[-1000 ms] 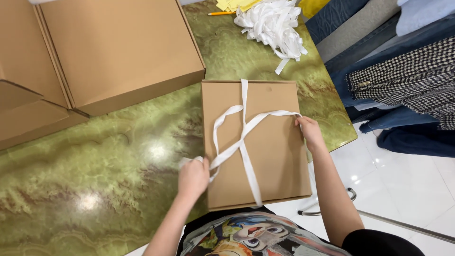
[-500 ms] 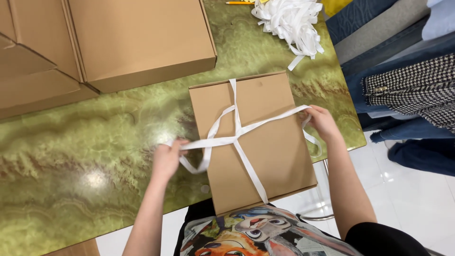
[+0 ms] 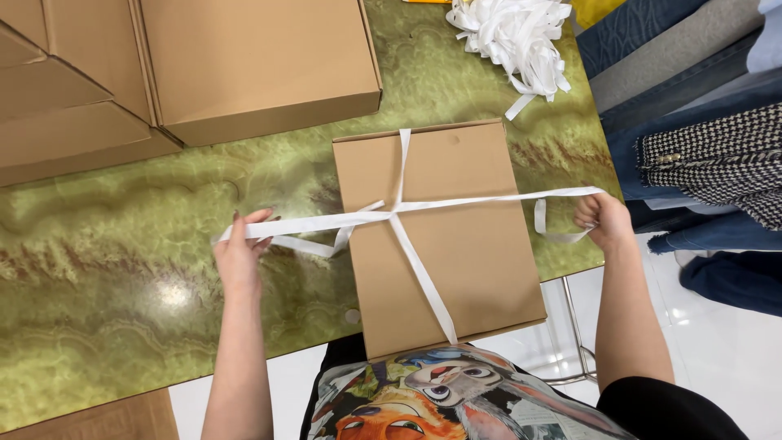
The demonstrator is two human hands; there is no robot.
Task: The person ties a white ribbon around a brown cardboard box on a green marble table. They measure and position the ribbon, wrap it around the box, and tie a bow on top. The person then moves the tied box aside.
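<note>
You had the flat cardboard box (image 3: pixel 440 236) lying on the green marbled bench (image 3: pixel 122 269), near edge hanging over a bit toward you, with a white ribbon (image 3: pixel 472 199) crossed over its lid. Your left hand (image 3: pixel 238 257) was out to the left of the box, grip pinched shut on one ribbon end, and your right hand (image 3: pixel 603 220) was off the right edge of the bench, grip closed on the other end with a loose tail looping under it. Both ends were stretched straight out sideways, so I'd guess you held them that way to keep the crossing snug at the middle of the lid. One strand ran from the crossing to the far edge, another down to the near edge.

The box was closed, so no telling what was inside. Same for the bigger cardboard cartons (image 3: pixel 252 65) stacked at the far left, lids shut. A heap of loose white ribbon (image 3: pixel 513 33) sat at the far right of the bench, and some clothes (image 3: pixel 717 155) hung beside it on the right.
</note>
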